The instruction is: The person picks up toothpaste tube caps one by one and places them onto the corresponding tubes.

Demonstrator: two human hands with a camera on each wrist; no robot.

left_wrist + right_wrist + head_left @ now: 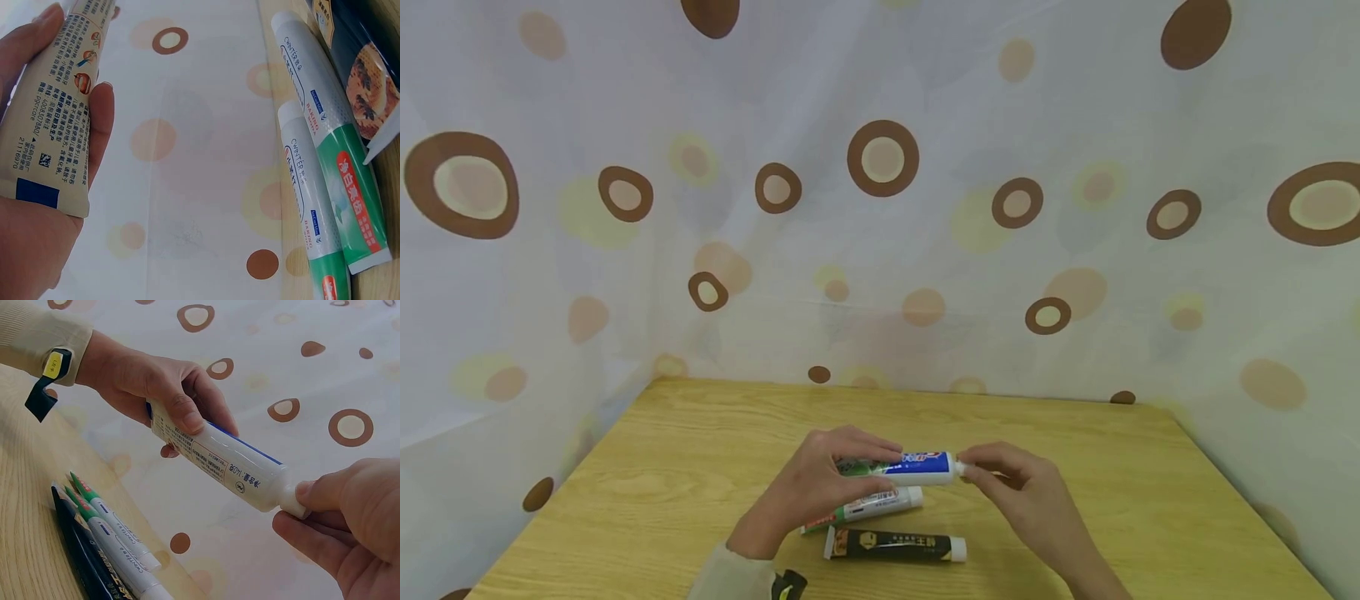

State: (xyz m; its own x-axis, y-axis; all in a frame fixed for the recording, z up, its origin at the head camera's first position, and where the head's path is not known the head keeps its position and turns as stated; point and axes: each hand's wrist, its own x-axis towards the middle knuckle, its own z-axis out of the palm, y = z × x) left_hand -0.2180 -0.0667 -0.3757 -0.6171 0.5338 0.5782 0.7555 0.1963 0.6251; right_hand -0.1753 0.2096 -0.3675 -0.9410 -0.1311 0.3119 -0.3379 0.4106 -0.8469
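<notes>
My left hand (pixel 808 483) grips a blue, white and green toothpaste tube (pixel 928 469) around its body, holding it above the table. At the tube's right end, the thumb and fingers of my right hand (pixel 1037 504) pinch its small white cap (pixel 292 501). The right wrist view shows the tube tilted, with the cap still at its neck. Printed text covers the cream back of the tube (pixel 59 106) in the left wrist view. The left palm and fingers hide part of its body.
Two white-and-green toothpaste tubes, one (pixel 312 81) beside the other (pixel 309 194), lie on the wooden table (pixel 700 433). A black toothpaste tube (pixel 902 546) with a white cap lies nearer the front. A spotted white sheet (pixel 940 250) hangs behind and at the sides.
</notes>
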